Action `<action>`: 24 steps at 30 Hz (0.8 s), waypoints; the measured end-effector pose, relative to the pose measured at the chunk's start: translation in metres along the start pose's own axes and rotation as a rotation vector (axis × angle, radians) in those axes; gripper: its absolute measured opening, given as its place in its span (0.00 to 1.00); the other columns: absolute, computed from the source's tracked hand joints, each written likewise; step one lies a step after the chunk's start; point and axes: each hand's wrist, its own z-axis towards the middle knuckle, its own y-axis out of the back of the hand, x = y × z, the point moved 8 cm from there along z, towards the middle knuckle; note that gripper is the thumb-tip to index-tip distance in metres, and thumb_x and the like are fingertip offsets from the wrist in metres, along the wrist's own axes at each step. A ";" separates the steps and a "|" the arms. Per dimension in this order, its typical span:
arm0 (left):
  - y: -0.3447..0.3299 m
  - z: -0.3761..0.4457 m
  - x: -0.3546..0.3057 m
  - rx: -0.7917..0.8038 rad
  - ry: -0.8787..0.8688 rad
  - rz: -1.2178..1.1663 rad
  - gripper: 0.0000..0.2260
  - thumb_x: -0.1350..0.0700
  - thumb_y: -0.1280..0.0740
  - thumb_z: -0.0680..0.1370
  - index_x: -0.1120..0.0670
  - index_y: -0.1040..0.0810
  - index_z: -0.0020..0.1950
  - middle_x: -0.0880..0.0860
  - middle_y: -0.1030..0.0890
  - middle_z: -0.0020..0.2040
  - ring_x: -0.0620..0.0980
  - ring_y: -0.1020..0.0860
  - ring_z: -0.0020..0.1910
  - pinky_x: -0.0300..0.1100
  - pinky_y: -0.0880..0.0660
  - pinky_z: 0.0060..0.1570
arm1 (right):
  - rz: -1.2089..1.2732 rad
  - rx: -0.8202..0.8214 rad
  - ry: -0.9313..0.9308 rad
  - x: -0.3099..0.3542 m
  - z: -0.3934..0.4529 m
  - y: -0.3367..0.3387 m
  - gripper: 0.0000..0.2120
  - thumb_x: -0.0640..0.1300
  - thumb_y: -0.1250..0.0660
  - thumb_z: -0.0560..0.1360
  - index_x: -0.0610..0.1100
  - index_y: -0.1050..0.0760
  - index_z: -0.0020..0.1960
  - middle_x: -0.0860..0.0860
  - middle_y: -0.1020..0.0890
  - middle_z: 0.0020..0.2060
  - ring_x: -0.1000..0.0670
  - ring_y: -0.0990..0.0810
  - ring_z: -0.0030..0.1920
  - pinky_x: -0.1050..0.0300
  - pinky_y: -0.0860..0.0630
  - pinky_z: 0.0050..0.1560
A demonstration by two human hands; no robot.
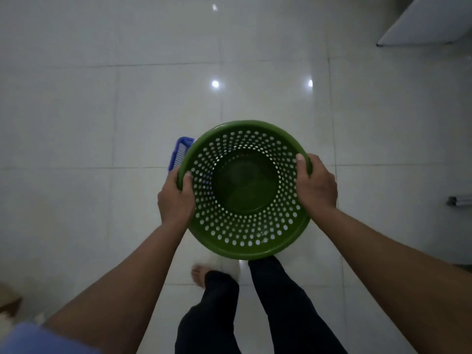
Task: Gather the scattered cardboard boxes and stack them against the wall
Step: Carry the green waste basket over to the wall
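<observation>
I carry a round green perforated plastic basket (255,238) above the white tiled floor. My left hand (176,198) grips its left rim, thumb inside the bowl. My right hand (316,185) grips the right rim the same way. The basket is empty inside. A blue slatted plastic basket (180,152) peeks out from under the green one at its upper left; whether my left hand also holds it I cannot tell. A brown cardboard corner (9,301) shows at the far left edge, low in the view.
Glossy white floor tiles (153,111) stretch ahead. A white panel or piece of furniture (429,24) stands at the top right. A small metal fitting (459,200) sits at the right edge. My legs and bare left foot (199,275) are below the basket.
</observation>
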 end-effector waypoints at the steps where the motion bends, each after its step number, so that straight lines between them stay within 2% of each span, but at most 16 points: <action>1: 0.024 -0.007 0.002 -0.029 0.012 -0.021 0.13 0.48 0.40 0.85 0.48 0.23 0.68 0.44 0.21 0.54 0.47 0.25 0.53 0.44 0.30 0.55 | 0.000 0.009 0.028 0.020 -0.011 0.001 0.20 0.64 0.48 0.84 0.55 0.25 0.63 0.50 0.17 0.49 0.45 0.19 0.49 0.45 0.22 0.52; 7: 0.169 -0.056 0.037 -0.201 0.069 -0.119 0.14 0.49 0.40 0.86 0.49 0.23 0.69 0.43 0.22 0.55 0.46 0.25 0.54 0.45 0.29 0.55 | -0.013 0.092 0.214 0.135 -0.093 -0.017 0.21 0.65 0.48 0.83 0.54 0.25 0.63 0.52 0.18 0.47 0.47 0.19 0.47 0.45 0.21 0.51; 13: 0.310 -0.108 0.103 -0.354 0.107 -0.149 0.15 0.48 0.42 0.86 0.50 0.24 0.69 0.46 0.20 0.56 0.48 0.24 0.53 0.45 0.28 0.54 | -0.067 0.173 0.441 0.258 -0.194 -0.055 0.23 0.66 0.48 0.83 0.52 0.23 0.62 0.52 0.18 0.47 0.47 0.19 0.47 0.45 0.20 0.50; 18: 0.423 -0.143 0.157 -0.531 0.139 -0.191 0.16 0.48 0.42 0.86 0.49 0.23 0.70 0.49 0.18 0.59 0.49 0.22 0.53 0.44 0.28 0.54 | -0.054 0.239 0.593 0.350 -0.284 -0.097 0.22 0.64 0.47 0.83 0.51 0.23 0.61 0.53 0.20 0.44 0.48 0.21 0.45 0.51 0.28 0.46; 24: 0.535 -0.166 0.220 -0.718 0.205 -0.209 0.15 0.47 0.43 0.86 0.48 0.22 0.68 0.49 0.17 0.56 0.50 0.22 0.52 0.44 0.29 0.52 | -0.021 0.366 0.762 0.444 -0.377 -0.159 0.22 0.62 0.46 0.84 0.48 0.22 0.62 0.52 0.20 0.44 0.49 0.21 0.45 0.52 0.29 0.46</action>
